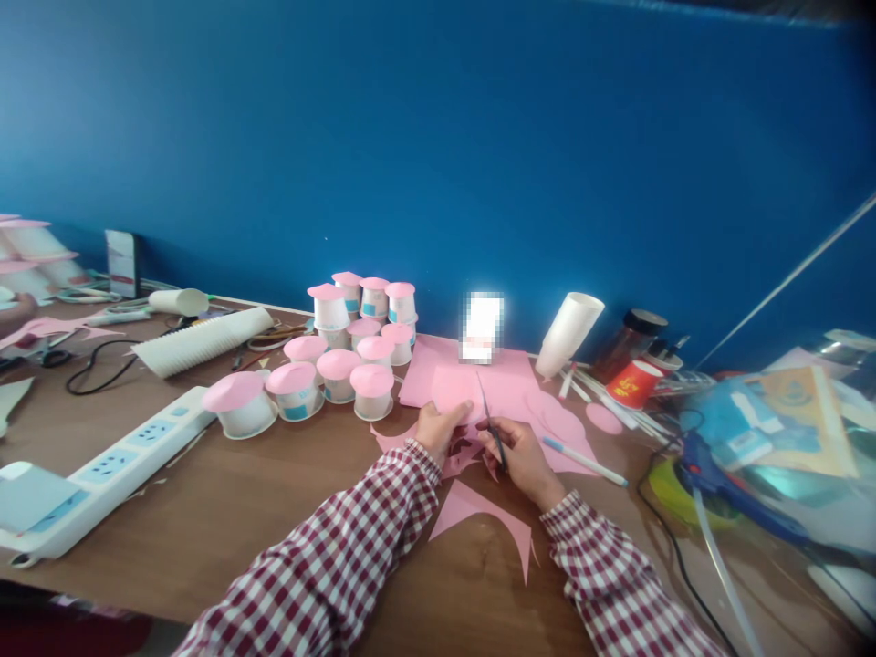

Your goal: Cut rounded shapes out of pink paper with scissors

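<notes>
My left hand (444, 431) is closed on a piece of pink paper (455, 388), its thumb lying on top. A pair of scissors (493, 424) is in my right hand (521, 456), blades pointing up and away beside the paper's right edge. How far the blades are apart is too small to tell. Beneath and beyond both hands lie more pink sheets (513, 370). A curved pink offcut (472, 511) rests on the table just in front of my hands. To the right of my right hand is a white and blue pen (585, 459).
Several paper cups with pink tops (296, 391) stand to the left. A white power strip (116, 465) lies front left, near stacked white cups (205, 342). On the right are a tilted cup stack (569, 333), a red cup (633, 383) and a blue glue gun (735, 493) with its cord.
</notes>
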`<state>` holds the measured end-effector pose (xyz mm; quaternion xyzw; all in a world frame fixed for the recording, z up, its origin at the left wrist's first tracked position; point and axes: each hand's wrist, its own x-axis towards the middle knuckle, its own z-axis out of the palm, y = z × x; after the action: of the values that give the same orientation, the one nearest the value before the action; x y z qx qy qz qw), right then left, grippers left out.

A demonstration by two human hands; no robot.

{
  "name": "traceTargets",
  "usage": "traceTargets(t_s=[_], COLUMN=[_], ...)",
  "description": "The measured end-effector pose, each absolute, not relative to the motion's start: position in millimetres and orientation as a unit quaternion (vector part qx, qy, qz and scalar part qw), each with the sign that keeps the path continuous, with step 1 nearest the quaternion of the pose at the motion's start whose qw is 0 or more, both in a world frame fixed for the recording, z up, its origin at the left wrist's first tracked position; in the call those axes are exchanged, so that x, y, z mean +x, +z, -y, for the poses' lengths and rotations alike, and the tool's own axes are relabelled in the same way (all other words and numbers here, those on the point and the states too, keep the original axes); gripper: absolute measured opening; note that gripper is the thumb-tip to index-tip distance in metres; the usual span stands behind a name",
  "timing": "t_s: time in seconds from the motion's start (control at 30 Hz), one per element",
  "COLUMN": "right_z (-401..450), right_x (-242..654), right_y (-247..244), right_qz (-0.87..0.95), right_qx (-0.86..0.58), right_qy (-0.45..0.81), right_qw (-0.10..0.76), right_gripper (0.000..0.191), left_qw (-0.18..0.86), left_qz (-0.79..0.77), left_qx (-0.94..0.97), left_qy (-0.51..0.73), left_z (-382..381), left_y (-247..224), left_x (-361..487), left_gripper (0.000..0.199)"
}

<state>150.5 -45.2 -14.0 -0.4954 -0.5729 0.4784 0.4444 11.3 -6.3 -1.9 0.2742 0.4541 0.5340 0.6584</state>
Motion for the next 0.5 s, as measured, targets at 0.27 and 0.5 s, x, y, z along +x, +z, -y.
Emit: traceTargets(t_s=[0.27,0.5], right_z=[45.3,45.2], right_x=[151.2,150.0], right_y=[-14.9,-14.6], right_qz=[0.580,0.570], right_qx=[-0.499,-0.496], right_qy=[0.466,0.477], right_qw=[0.444,0.449], right_gripper=[0.034,0.034], left_qw=[0.655,0.660], left_qz=[-0.445,-0.445], left_qx=[0.274,0.259], left_qy=[0.546,0.547], left_z=[7.3,6.5], left_y=[0.2,0.1], left_x=[11.7,12.0], left_gripper=[0.034,0.035])
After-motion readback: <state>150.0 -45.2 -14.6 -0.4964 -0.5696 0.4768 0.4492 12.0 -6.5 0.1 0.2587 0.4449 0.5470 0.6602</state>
